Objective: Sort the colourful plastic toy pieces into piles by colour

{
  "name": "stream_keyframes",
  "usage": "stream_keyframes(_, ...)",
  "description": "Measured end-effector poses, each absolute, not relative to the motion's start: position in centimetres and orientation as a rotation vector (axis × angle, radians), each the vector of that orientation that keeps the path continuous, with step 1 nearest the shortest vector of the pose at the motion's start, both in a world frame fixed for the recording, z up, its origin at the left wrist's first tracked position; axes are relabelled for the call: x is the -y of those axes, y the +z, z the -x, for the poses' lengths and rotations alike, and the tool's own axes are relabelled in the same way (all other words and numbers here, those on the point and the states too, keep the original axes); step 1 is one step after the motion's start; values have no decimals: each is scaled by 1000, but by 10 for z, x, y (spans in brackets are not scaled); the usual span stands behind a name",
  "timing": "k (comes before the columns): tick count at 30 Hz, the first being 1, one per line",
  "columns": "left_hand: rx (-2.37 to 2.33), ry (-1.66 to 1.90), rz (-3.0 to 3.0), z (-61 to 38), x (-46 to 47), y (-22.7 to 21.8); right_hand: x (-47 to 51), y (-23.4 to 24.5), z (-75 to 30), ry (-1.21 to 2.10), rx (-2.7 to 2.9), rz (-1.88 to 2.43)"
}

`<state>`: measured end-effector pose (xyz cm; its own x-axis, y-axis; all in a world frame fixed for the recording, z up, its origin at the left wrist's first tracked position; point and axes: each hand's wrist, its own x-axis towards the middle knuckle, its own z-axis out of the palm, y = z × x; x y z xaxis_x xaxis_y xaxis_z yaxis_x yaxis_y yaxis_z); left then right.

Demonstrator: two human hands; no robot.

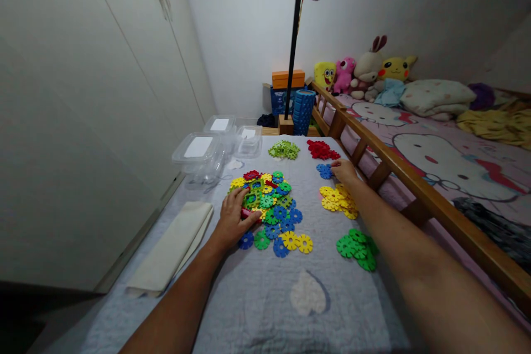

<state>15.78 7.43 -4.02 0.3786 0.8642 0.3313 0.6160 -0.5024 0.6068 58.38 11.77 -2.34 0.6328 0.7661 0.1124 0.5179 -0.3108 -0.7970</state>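
Note:
A mixed heap of plastic flower-shaped discs (269,202) in red, yellow, green and blue lies on a grey quilted mat (265,298). My left hand (234,218) rests on the heap's left edge, fingers curled over a red piece. My right hand (343,170) reaches to the small blue pile (324,170), fingers closed beside it; what they hold is hidden. Sorted piles lie around it: light green (284,149), red (321,149), yellow (338,199) and dark green (357,244).
Clear plastic containers (201,149) with lids stand at the mat's far left. A folded cream cloth (174,246) lies left of my arm. A wooden bed rail (415,182) runs along the right, with plush toys (365,72) behind. A black pole (293,44) rises at the back.

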Motion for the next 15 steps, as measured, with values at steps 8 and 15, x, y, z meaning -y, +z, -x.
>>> stream_keyframes(8, -1275, 826, -2286, -153, -74, -43, -105, -3, -549, 494, 1325, 1890)
stream_keyframes(15, -1278, 787, -2319, -153, -73, -44, -91, 8, -466, 671, 1968, 1711)
